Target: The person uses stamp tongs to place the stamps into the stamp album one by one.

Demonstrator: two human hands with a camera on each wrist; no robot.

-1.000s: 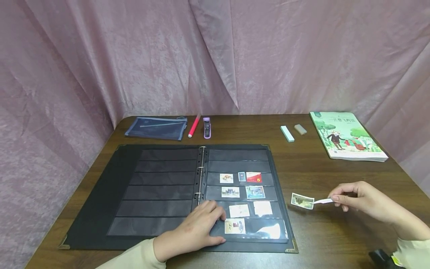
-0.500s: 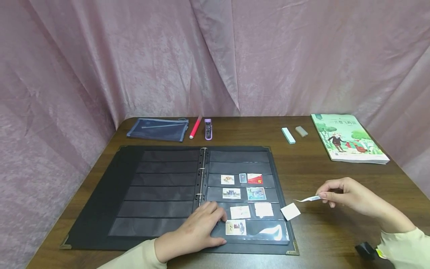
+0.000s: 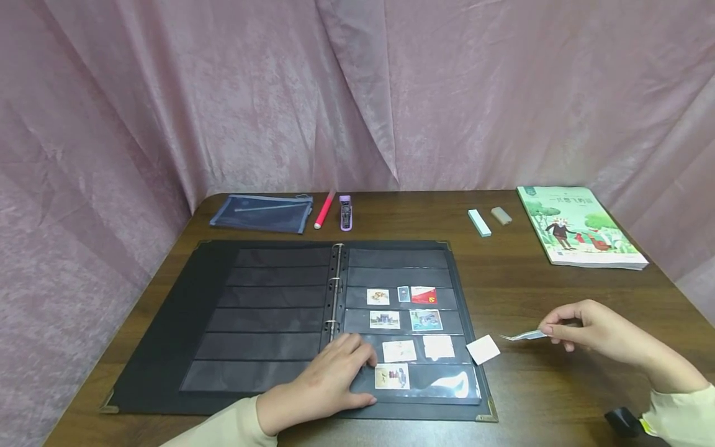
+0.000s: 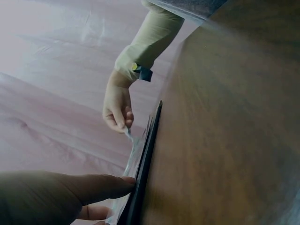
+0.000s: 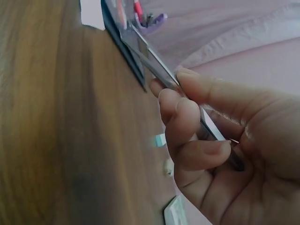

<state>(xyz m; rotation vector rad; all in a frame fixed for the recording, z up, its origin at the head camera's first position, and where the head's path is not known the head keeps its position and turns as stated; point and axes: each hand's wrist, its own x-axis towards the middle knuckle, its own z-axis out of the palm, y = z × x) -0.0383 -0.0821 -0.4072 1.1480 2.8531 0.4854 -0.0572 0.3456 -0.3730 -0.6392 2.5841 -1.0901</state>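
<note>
A black stamp album (image 3: pixel 151 335) lies spread out, with several stamps in the pockets of its right page. My left hand (image 3: pixel 321 385) rests on that page near the rings, beside a stamp (image 3: pixel 391 376) in the bottom row; its thumb (image 4: pixel 108 186) lies at the page's lower edge. To the right of the album, my right hand (image 3: pixel 592 332) pinches metal tweezers (image 3: pixel 525 336), whose tips stand apart with nothing between them. Just left of the tips, a white-backed stamp (image 3: pixel 483 349) lies partly over the album's right edge.
At the back are a blue mesh pouch (image 3: pixel 261 213), a red marker (image 3: pixel 324 211), a purple-edged stapler-like item (image 3: pixel 346 213), a pale blue block (image 3: pixel 478 223) and a greyish eraser-like piece (image 3: pixel 501 215). A green book (image 3: pixel 581 226) lies at the far right of the wooden table (image 3: pixel 558 285).
The stamp has left the tweezers and now lies white side up at the album's right edge. The right hand moved left, then back right a little. The left hand stays put.
</note>
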